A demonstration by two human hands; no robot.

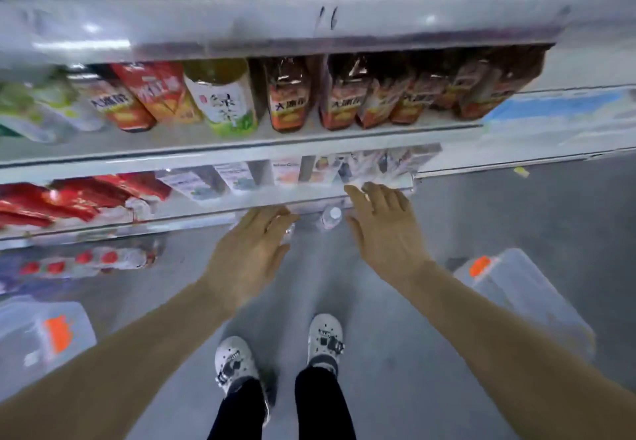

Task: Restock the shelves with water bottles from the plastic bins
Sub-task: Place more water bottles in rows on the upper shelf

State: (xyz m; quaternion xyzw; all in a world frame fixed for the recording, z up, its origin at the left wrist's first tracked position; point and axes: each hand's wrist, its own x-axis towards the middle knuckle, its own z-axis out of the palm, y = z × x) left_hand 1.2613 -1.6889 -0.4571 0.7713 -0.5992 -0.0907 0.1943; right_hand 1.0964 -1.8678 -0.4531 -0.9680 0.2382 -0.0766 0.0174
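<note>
A clear water bottle with a white cap [331,216] stands just below the edge of the low shelf [213,212], between my two hands. My left hand [253,250] reaches forward with fingers spread and relaxed, and a second clear bottle [288,231] shows at its fingertips; whether they touch is blurred. My right hand [382,226] is open, fingers straight, hovering beside the white-capped bottle and holding nothing. One clear plastic bin with an orange latch [44,333] sits on the floor at the left. Another clear bin [516,288] sits at the right.
Shelves of bottled tea [289,95] and red-labelled drinks [69,202] rise in front of me. Red-capped bottles [86,262] lie on the lowest level at the left. My feet in white shoes [237,364] stand on grey floor between the bins.
</note>
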